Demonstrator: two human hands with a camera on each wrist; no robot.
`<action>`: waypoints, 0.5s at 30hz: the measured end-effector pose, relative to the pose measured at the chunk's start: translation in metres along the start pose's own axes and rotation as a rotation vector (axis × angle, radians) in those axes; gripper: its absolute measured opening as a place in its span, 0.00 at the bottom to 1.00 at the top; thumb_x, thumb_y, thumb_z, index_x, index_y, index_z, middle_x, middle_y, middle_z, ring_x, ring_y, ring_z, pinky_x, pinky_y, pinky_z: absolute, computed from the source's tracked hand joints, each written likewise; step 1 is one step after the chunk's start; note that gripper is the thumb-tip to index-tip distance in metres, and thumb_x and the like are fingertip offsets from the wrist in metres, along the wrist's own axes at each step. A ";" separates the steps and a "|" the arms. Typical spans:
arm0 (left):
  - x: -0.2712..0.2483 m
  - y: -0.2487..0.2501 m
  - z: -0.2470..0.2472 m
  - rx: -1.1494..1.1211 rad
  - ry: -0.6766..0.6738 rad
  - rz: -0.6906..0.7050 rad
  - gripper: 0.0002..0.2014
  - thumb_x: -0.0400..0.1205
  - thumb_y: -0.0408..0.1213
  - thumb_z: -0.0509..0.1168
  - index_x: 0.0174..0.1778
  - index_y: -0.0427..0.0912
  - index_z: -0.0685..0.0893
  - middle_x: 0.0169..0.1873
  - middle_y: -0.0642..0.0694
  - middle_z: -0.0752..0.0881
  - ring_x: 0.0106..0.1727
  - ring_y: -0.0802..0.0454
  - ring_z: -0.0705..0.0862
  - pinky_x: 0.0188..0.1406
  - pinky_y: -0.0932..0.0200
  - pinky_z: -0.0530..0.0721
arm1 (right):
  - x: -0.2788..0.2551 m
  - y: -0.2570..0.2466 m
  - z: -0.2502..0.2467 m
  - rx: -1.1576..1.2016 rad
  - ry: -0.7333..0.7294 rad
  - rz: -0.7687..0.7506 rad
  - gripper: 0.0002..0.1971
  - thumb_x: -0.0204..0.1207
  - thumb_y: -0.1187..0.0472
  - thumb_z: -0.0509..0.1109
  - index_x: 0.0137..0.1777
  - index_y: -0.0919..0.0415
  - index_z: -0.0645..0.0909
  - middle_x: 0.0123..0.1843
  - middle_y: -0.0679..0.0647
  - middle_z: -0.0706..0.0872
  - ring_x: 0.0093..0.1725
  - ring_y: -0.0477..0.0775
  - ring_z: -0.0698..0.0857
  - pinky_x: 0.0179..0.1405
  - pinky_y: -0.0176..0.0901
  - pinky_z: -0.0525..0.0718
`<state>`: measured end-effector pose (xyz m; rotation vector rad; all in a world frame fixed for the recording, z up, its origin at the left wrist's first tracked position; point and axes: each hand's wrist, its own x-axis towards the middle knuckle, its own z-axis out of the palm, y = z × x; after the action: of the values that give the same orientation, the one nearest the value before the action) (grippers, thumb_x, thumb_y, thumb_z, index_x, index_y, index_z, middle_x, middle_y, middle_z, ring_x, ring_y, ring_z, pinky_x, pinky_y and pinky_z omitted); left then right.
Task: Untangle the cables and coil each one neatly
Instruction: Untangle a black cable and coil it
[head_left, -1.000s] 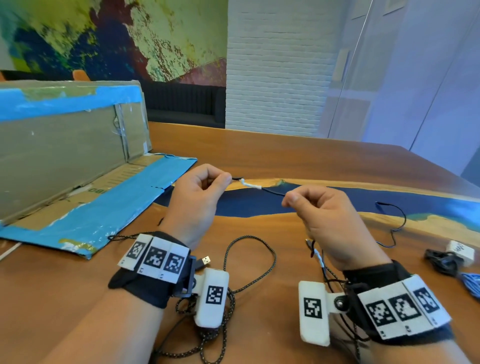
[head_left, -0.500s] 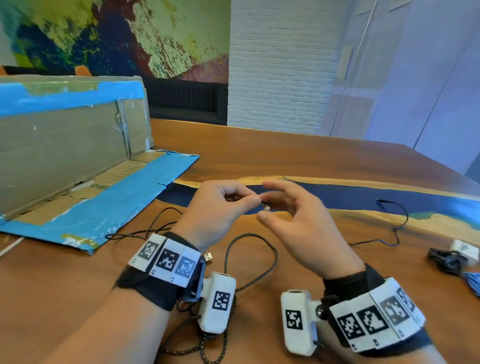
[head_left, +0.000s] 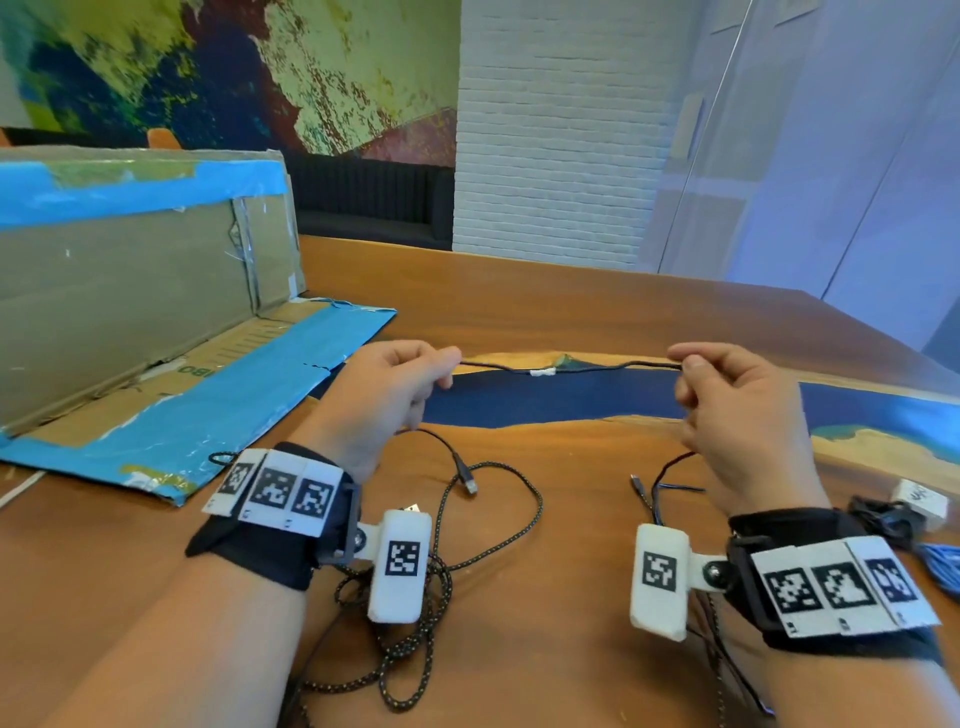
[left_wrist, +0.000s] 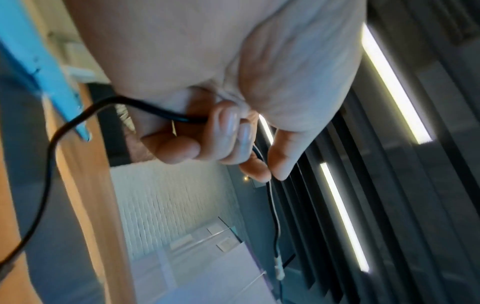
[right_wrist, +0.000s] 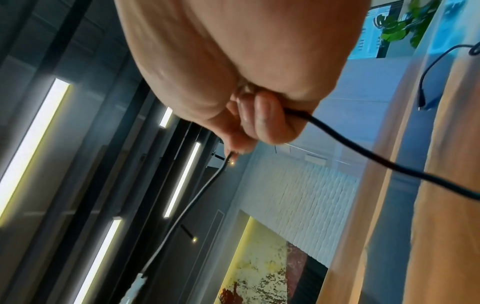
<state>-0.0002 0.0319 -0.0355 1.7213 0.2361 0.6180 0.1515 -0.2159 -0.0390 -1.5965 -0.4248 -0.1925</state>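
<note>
Raised above the table (head_left: 597, 519), the left hand (head_left: 384, 395) and right hand (head_left: 743, 410) each pinch a thin black cable (head_left: 597, 368), stretched nine-to-three between them; a braided cable (head_left: 498, 551) lies at six o'clock.

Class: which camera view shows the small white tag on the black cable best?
The head view: the white tag sits mid-span on the black cable between both hands. The left wrist view shows it small and far off; the right wrist view only blurred, low.
</note>
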 end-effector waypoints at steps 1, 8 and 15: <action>0.000 0.001 0.001 -0.064 0.002 -0.003 0.17 0.89 0.42 0.64 0.37 0.39 0.83 0.20 0.50 0.63 0.23 0.52 0.61 0.28 0.56 0.66 | -0.002 -0.002 0.000 -0.059 -0.050 0.012 0.12 0.89 0.62 0.63 0.56 0.51 0.90 0.35 0.45 0.87 0.28 0.51 0.73 0.29 0.48 0.72; -0.006 -0.003 0.021 0.270 -0.045 0.170 0.12 0.87 0.44 0.69 0.40 0.48 0.94 0.32 0.45 0.87 0.36 0.53 0.83 0.39 0.58 0.80 | -0.035 -0.022 0.035 -0.764 -0.354 -0.276 0.28 0.84 0.58 0.67 0.81 0.35 0.72 0.92 0.44 0.49 0.91 0.49 0.40 0.86 0.68 0.36; -0.009 -0.002 0.026 0.302 -0.090 0.201 0.09 0.83 0.47 0.73 0.41 0.50 0.95 0.33 0.48 0.91 0.38 0.53 0.87 0.40 0.56 0.83 | -0.064 -0.032 0.059 -0.329 -0.700 -0.231 0.35 0.79 0.58 0.59 0.87 0.39 0.63 0.71 0.30 0.78 0.71 0.15 0.67 0.90 0.57 0.38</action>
<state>0.0059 0.0060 -0.0428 2.0769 0.0957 0.6753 0.0727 -0.1668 -0.0381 -1.9144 -1.1694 0.1426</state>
